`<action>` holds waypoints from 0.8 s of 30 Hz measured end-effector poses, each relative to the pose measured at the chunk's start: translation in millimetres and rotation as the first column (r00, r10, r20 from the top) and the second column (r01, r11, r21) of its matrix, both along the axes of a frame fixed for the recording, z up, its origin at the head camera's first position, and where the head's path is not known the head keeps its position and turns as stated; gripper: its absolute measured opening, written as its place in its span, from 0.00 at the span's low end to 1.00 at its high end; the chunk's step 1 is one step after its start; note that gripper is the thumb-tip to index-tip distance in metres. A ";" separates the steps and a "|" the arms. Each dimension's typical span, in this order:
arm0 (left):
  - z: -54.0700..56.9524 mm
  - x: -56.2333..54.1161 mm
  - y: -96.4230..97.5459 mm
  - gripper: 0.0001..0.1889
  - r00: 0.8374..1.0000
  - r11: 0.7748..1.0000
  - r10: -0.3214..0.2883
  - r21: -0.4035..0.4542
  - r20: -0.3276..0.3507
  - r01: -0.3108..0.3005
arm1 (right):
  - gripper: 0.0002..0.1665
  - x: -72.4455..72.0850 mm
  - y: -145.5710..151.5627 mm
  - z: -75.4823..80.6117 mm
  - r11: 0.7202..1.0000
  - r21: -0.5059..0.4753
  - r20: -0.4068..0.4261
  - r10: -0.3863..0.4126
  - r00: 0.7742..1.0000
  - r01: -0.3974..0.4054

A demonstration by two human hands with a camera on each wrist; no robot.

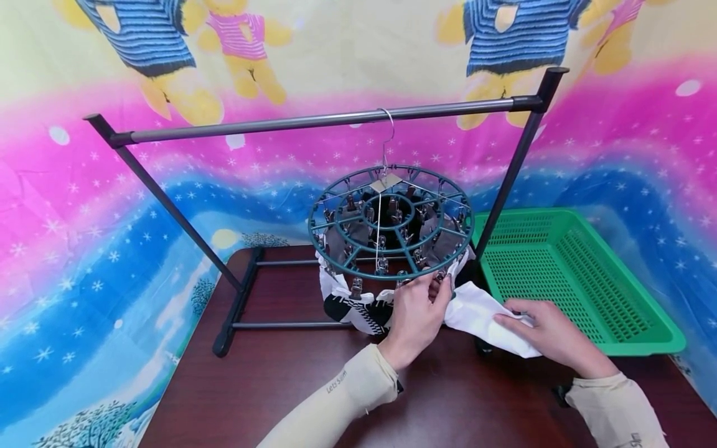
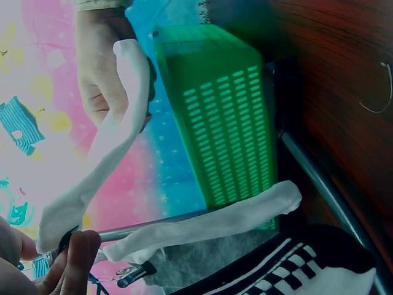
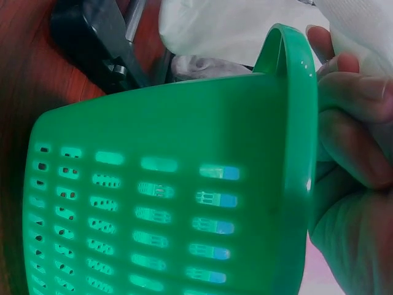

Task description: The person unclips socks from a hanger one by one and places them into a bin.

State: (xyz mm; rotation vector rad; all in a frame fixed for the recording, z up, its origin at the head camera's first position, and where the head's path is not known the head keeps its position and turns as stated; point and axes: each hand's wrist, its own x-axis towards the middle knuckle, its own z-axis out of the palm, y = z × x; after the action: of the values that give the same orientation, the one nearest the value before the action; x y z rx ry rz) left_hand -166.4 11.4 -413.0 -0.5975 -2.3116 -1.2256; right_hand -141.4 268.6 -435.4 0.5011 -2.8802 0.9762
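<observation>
While a grey metal bar (image 1: pixel 313 121) holds up a round green plastic hanger (image 1: pixel 386 277), the left hand (image 1: pixel 417 314) pinches a shiny metal clip (image 1: pixel 440 275) at its edge. A white cloth sock (image 1: pixel 482 318) runs from there to the right hand (image 1: pixel 543 330), whose fingers grip it.

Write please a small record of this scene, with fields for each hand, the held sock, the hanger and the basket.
left hand: pinches a clip at the hanger's near rim
right hand: holds the white sock
white sock: stretches between both hands; whether the clip grips it, cannot tell
round hanger: hooked on the rack's top bar, other socks hanging from it
basket: green, perforated, on the table, beside the rack
</observation>
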 end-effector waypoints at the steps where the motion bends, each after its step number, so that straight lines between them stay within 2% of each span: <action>1: -0.8 0.1 0.3 0.10 1.000 1.000 0.005 -0.002 -0.021 -0.005 | 0.18 -0.1 0.0 0.2 1.000 0.001 0.004 -0.001 1.000 0.001; 9: -5.9 -0.9 0.7 0.09 0.991 0.999 0.028 0.036 -0.134 -0.023 | 0.15 -0.7 1.9 0.0 1.000 -0.002 0.018 0.019 1.000 -0.019; 13: -6.9 -2.8 -0.8 0.07 0.984 0.998 0.057 0.047 -0.172 -0.050 | 0.11 0.5 4.9 -2.7 0.996 -0.038 -0.042 0.074 0.996 -0.076; 16: -6.3 -3.5 -2.1 0.07 0.987 0.998 0.048 0.041 -0.156 -0.042 | 0.14 2.4 7.7 -3.3 0.992 -0.074 -0.057 0.102 0.993 -0.106; 18: -6.2 -3.3 -2.5 0.08 0.989 0.999 0.034 0.042 -0.142 -0.029 | 0.13 3.4 8.9 -2.9 0.989 -0.095 -0.034 0.108 0.994 -0.110; 24: -7.6 -0.9 -1.8 0.11 0.993 0.998 0.014 0.062 -0.120 -0.007 | 0.12 4.3 9.7 0.7 0.992 -0.083 -0.019 0.088 0.996 -0.090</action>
State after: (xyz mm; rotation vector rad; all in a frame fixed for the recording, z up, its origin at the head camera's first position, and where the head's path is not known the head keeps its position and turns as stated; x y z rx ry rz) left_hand -167.3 9.6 -420.6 -0.6197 -2.1673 -1.2168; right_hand -137.1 278.3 -434.7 0.6322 -2.8111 1.0959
